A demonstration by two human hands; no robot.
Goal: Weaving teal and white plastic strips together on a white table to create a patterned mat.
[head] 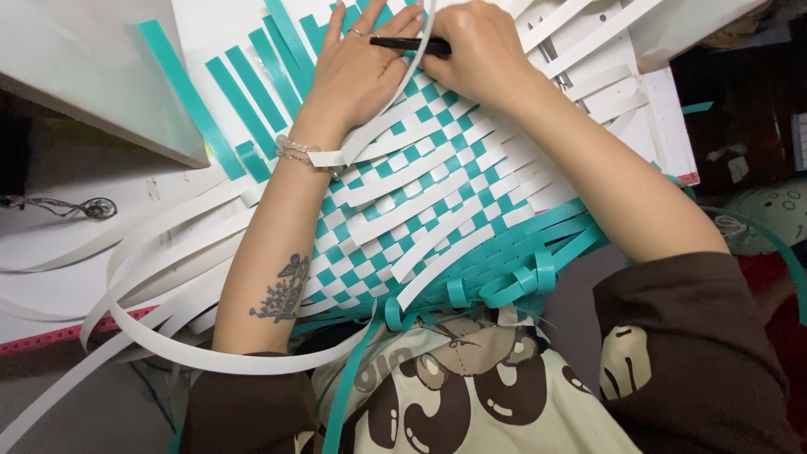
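**Materials and surfaces on the weaving table**

The woven mat (420,210) is made of flat plastic strips with a smooth, slightly glossy face, in white and teal. The loose white strips (168,252) at the left have the same smooth sheen and bend in soft curves without creasing. The free teal strips (244,101) look a little more matt.

The right hand (475,50) holds a black tool (408,42) with a matt finish; its material I cannot tell. The left hand (357,71) wears a thin shiny ring, and at the wrist a bracelet (298,154) of clear, glossy beads.

The table surface (50,252) is white, smooth and matt. The brown sleeve (698,336) is soft matt cloth.
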